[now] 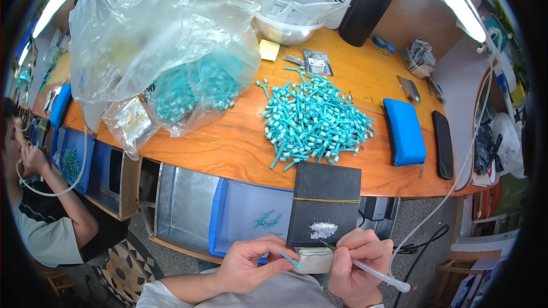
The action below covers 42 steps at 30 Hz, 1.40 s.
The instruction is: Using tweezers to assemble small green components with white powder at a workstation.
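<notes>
My left hand [246, 266] pinches a small teal stick-like piece [290, 260] between thumb and fingers. In my right hand [361, 262] is a white pen-shaped tool [381, 276] with a thin dark tip, held like a pencil. That tip is close to a little heap of tiny clear-white bits [323, 230] on a black board [327, 185], which has a tan rubber band round it. Just below the board, between my hands, sits a pale wrapped block [315, 261]. A large heap of teal pieces with whitish ends [314, 120] lies on the wooden table above the board.
A blue tray [242, 199] in an open drawer holds several teal pieces. Clear plastic bags [160, 28], one with teal pieces, cover the table's left. A blue case [404, 132] and black phone-like slab [442, 145] lie right. Another person [51, 211] sits at far left.
</notes>
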Each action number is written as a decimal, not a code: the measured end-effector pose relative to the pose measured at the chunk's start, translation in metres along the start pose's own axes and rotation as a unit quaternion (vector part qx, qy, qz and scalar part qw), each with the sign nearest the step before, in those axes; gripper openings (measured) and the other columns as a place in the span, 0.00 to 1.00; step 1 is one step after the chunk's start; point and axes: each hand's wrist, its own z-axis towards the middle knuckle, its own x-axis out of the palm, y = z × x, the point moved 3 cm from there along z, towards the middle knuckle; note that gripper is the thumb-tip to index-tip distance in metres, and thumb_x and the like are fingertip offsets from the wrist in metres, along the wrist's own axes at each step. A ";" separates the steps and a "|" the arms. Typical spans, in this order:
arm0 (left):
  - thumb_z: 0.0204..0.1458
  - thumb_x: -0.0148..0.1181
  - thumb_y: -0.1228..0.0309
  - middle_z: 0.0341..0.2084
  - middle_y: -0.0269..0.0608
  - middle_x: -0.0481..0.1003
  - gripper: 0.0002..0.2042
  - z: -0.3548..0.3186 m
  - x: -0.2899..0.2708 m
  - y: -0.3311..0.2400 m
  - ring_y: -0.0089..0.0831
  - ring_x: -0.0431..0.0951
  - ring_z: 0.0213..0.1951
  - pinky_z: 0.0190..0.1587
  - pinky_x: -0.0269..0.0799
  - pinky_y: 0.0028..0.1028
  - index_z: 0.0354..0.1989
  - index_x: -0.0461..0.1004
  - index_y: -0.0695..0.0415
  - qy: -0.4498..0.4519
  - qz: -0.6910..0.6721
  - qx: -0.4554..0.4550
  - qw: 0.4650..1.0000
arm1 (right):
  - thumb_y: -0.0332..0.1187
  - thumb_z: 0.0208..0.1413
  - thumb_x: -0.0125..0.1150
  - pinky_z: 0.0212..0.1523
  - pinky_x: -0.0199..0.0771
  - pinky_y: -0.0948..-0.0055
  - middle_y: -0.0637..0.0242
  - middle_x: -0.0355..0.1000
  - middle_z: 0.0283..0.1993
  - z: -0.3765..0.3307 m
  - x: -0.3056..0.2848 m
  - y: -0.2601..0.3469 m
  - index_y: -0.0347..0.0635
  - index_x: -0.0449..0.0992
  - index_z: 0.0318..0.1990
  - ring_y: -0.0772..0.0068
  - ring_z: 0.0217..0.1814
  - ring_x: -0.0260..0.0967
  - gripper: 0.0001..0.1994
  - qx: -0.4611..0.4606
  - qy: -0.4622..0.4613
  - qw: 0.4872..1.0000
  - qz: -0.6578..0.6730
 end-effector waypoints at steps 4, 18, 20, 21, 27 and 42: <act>0.47 0.58 0.80 0.28 0.34 0.71 0.08 0.000 -0.001 0.000 0.17 0.64 0.26 0.28 0.58 0.17 0.36 0.75 0.61 0.000 0.004 0.004 1.000 | 0.17 0.47 0.48 0.22 0.60 0.79 0.61 0.60 0.24 -0.001 0.001 0.000 0.37 0.53 0.31 0.76 0.20 0.58 0.10 -0.003 0.009 1.000 -0.017; 0.45 0.59 0.82 0.29 0.36 0.73 0.09 0.001 -0.002 -0.001 0.18 0.66 0.28 0.28 0.59 0.17 0.36 0.76 0.61 0.005 0.012 0.012 1.000 | 0.17 0.46 0.49 0.22 0.60 0.76 0.59 0.62 0.24 0.000 0.000 0.003 0.37 0.55 0.31 0.73 0.20 0.59 0.09 -0.036 0.012 0.999 0.006; 0.45 0.59 0.82 0.29 0.36 0.73 0.09 0.001 -0.001 -0.002 0.18 0.66 0.28 0.28 0.59 0.17 0.36 0.76 0.61 0.007 0.013 0.013 1.000 | 0.17 0.46 0.48 0.23 0.61 0.78 0.60 0.60 0.24 -0.001 0.000 0.002 0.38 0.52 0.31 0.75 0.19 0.58 0.11 -0.035 0.015 0.999 -0.024; 0.45 0.59 0.82 0.29 0.36 0.73 0.09 0.001 -0.001 -0.001 0.18 0.66 0.28 0.28 0.59 0.17 0.37 0.76 0.61 0.007 0.013 0.013 1.000 | 0.17 0.46 0.48 0.23 0.61 0.78 0.61 0.60 0.24 -0.001 0.000 0.002 0.38 0.52 0.31 0.75 0.19 0.58 0.11 -0.035 0.018 0.999 -0.027; 0.45 0.59 0.82 0.29 0.36 0.73 0.09 0.001 -0.004 0.000 0.18 0.66 0.28 0.28 0.59 0.17 0.37 0.76 0.61 0.005 0.017 0.022 1.000 | 0.18 0.46 0.48 0.23 0.61 0.78 0.61 0.60 0.24 -0.002 0.003 0.000 0.38 0.52 0.32 0.75 0.19 0.58 0.11 -0.033 0.024 0.999 -0.027; 0.41 0.59 0.84 0.31 0.42 0.74 0.10 0.004 -0.003 -0.007 0.28 0.74 0.34 0.36 0.67 0.23 0.34 0.76 0.63 0.017 0.058 0.045 0.997 | 0.15 0.42 0.53 0.19 0.63 0.70 0.57 0.65 0.26 -0.014 0.005 0.007 0.36 0.62 0.25 0.65 0.19 0.64 0.08 -0.100 0.083 0.977 0.170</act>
